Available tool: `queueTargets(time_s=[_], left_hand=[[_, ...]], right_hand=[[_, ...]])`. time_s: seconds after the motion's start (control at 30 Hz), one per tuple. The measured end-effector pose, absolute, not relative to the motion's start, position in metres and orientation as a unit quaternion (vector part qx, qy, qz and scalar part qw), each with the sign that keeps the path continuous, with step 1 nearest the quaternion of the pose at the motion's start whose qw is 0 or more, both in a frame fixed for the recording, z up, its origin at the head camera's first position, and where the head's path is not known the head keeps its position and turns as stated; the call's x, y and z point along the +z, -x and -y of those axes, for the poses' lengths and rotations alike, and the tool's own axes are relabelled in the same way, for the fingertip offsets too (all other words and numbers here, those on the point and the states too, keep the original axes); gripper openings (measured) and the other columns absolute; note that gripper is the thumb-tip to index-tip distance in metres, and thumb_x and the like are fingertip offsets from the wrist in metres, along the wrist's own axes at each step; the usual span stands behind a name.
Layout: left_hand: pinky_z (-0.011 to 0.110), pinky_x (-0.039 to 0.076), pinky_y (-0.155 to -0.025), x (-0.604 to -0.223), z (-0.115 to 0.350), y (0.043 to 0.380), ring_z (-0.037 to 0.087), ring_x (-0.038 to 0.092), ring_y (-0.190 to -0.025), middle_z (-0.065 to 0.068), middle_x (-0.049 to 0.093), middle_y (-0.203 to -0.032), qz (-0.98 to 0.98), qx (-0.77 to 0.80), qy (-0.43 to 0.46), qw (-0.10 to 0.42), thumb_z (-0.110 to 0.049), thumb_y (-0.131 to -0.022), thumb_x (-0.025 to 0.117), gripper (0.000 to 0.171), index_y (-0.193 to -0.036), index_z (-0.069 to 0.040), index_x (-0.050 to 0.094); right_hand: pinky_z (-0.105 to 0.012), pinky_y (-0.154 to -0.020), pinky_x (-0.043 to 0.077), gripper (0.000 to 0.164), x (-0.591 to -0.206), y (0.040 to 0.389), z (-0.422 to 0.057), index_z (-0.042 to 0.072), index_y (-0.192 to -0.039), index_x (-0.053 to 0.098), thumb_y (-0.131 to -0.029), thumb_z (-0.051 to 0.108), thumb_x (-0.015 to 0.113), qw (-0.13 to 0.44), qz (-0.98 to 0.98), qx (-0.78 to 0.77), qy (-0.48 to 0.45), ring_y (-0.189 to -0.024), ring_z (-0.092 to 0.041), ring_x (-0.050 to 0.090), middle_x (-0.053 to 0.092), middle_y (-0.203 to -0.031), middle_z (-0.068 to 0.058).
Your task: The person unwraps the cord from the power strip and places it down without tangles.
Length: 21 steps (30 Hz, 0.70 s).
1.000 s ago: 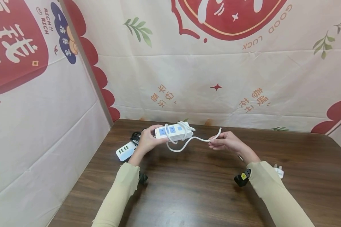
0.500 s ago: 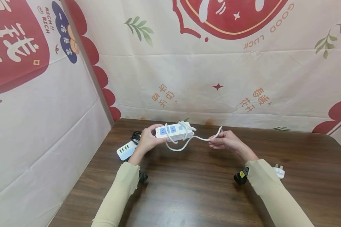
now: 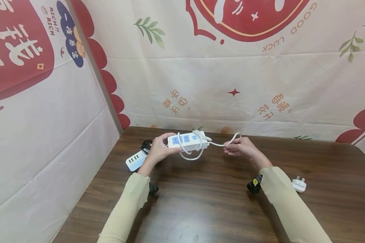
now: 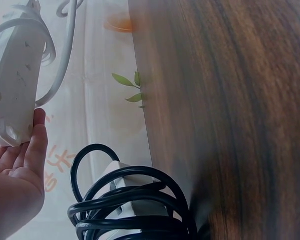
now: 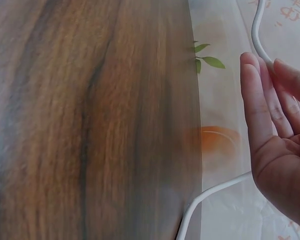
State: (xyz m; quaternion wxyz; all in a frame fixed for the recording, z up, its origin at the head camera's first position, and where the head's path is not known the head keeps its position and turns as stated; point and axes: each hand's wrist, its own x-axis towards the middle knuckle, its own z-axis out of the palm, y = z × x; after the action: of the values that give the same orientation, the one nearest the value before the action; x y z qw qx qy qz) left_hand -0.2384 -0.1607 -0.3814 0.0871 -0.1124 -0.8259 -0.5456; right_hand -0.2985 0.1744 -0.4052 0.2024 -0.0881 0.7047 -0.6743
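Note:
My left hand [image 3: 159, 148] grips the left end of a white power strip [image 3: 192, 145] with blue socket faces, held above the table. White cord is wrapped loosely around the strip, and one loop hangs beneath it. From the strip's right end the white cord [image 3: 217, 144] runs to my right hand [image 3: 244, 148], which pinches it between thumb and fingers. In the left wrist view, the strip's underside [image 4: 15, 82] rests against my fingers. The right wrist view shows the cord [image 5: 217, 187] also trailing below that hand toward the table.
Behind my left wrist lies a second white power strip with USB ports [image 3: 136, 160], with black cord [image 3: 146, 145] coiled on it. A white three-pin plug [image 3: 299, 185] sits on the brown table [image 3: 200, 202] by my right forearm. Printed cloth [image 3: 207, 77] hangs behind.
My right hand has shifted slightly up with the cord, and the loop under the strip hangs a little higher. My right forearm has moved left, uncovering more of the plug. My left hand keeps its grip.

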Motion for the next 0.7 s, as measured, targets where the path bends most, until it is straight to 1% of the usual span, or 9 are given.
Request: queueTargets(time_s=[0.07, 0.17, 0.43, 0.53, 0.57, 0.67, 0.7], left_hand=[[0.034, 0.044, -0.082, -0.381, 0.161, 0.238, 0.018, 0.057, -0.091, 0.006, 0.063, -0.107, 0.826, -0.545, 0.113, 0.087, -0.016, -0.063, 0.083, 0.054, -0.111, -0.008, 0.06], [0.034, 0.045, -0.082, -0.381, 0.161, 0.238, 0.018, 0.057, -0.091, 0.006, 0.063, -0.107, 0.826, -0.545, 0.114, 0.088, -0.016, -0.063, 0.083, 0.054, -0.111, -0.008, 0.06], [0.033, 0.044, -0.082, -0.381, 0.161, 0.238, 0.017, 0.056, -0.091, 0.004, 0.063, -0.108, 0.831, -0.54, 0.11, 0.079, -0.018, -0.062, 0.084, 0.056, -0.113, -0.009, 0.06], [0.034, 0.044, -0.082, -0.38, 0.162, 0.237, 0.017, 0.056, -0.092, 0.004, 0.063, -0.107, 0.83, -0.541, 0.11, 0.077, -0.018, -0.062, 0.084, 0.057, -0.113, -0.009, 0.06], [0.034, 0.044, -0.082, -0.38, 0.162, 0.237, 0.017, 0.056, -0.092, 0.004, 0.063, -0.107, 0.83, -0.542, 0.109, 0.076, -0.018, -0.062, 0.084, 0.057, -0.112, -0.009, 0.06], [0.034, 0.043, -0.083, -0.38, 0.162, 0.237, 0.018, 0.056, -0.093, 0.004, 0.062, -0.108, 0.831, -0.541, 0.107, 0.071, -0.019, -0.062, 0.084, 0.058, -0.113, -0.009, 0.06], [0.034, 0.043, -0.083, -0.38, 0.162, 0.237, 0.018, 0.056, -0.093, 0.005, 0.062, -0.109, 0.833, -0.54, 0.106, 0.068, -0.019, -0.062, 0.084, 0.058, -0.114, -0.01, 0.06]], right_hand=[[-0.029, -0.068, 0.052, 0.009, -0.404, 0.3, -0.173, 0.005, -0.085, 0.066, -0.087, 0.002, 0.058, 0.198, -0.7, -0.681, 0.085, -0.071, -0.015, 0.067, 0.069, -0.076, -0.009], [-0.028, -0.066, 0.052, 0.009, -0.402, 0.301, -0.171, 0.005, -0.085, 0.066, -0.087, 0.001, 0.057, 0.192, -0.694, -0.689, 0.084, -0.07, -0.014, 0.066, 0.069, -0.074, -0.007], [-0.03, -0.07, 0.052, 0.014, -0.395, 0.306, -0.169, 0.006, -0.082, 0.066, -0.087, 0.0, 0.056, 0.182, -0.692, -0.693, 0.084, -0.069, -0.013, 0.066, 0.069, -0.073, -0.005], [-0.03, -0.07, 0.052, 0.009, -0.392, 0.308, -0.169, 0.001, -0.087, 0.065, -0.088, 0.0, 0.056, 0.172, -0.699, -0.688, 0.09, -0.069, -0.013, 0.066, 0.069, -0.074, -0.006], [-0.03, -0.07, 0.052, 0.009, -0.391, 0.309, -0.169, -0.003, -0.09, 0.063, -0.088, 0.0, 0.055, 0.169, -0.701, -0.687, 0.091, -0.069, -0.013, 0.066, 0.069, -0.075, -0.006], [-0.03, -0.07, 0.052, 0.015, -0.389, 0.311, -0.169, -0.011, -0.099, 0.058, -0.089, 0.0, 0.053, 0.165, -0.702, -0.687, 0.095, -0.07, -0.013, 0.066, 0.069, -0.077, -0.006], [-0.029, -0.07, 0.052, 0.016, -0.388, 0.311, -0.168, -0.011, -0.1, 0.057, -0.089, 0.0, 0.053, 0.164, -0.699, -0.689, 0.093, -0.07, -0.013, 0.066, 0.069, -0.077, -0.006]])
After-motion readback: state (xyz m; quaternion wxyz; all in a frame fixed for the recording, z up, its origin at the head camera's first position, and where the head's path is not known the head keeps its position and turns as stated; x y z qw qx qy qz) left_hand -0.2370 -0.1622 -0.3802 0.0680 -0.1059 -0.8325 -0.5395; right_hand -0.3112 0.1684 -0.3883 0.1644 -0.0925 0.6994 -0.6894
